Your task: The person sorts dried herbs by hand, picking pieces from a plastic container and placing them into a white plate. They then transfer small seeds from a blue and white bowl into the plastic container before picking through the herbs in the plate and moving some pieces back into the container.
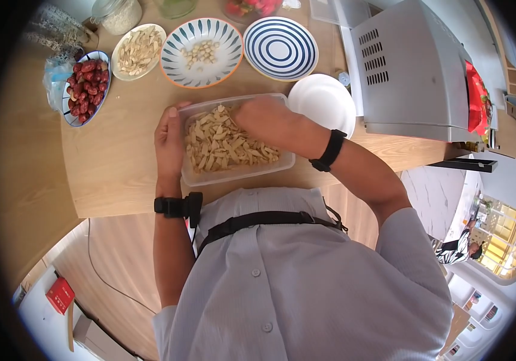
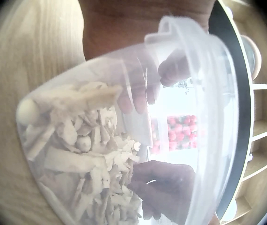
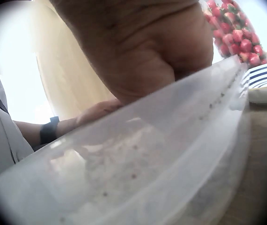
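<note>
A clear plastic container [image 1: 238, 178] full of pale dried slices [image 1: 228, 144] stands near the table's front edge. My left hand [image 1: 169, 141] grips its left side at the rim; in the left wrist view its fingers [image 2: 133, 103] show through the clear wall. My right hand [image 1: 267, 120] reaches over the back right rim, its fingers down in the container and hidden from the head camera. Through the plastic in the left wrist view, the right hand [image 2: 166, 187] appears bent over the slices; I cannot tell whether it pinches any. A round pale seed [image 2: 28, 111] lies among the slices.
Behind the container stand a white plate [image 1: 324, 99], a blue-ringed plate [image 1: 281, 48], a leaf-patterned plate [image 1: 174, 67] with pale seeds, a dish of slices [image 1: 139, 51] and a bowl of red dates [image 1: 86, 87]. A grey appliance [image 1: 408, 72] stands at the right.
</note>
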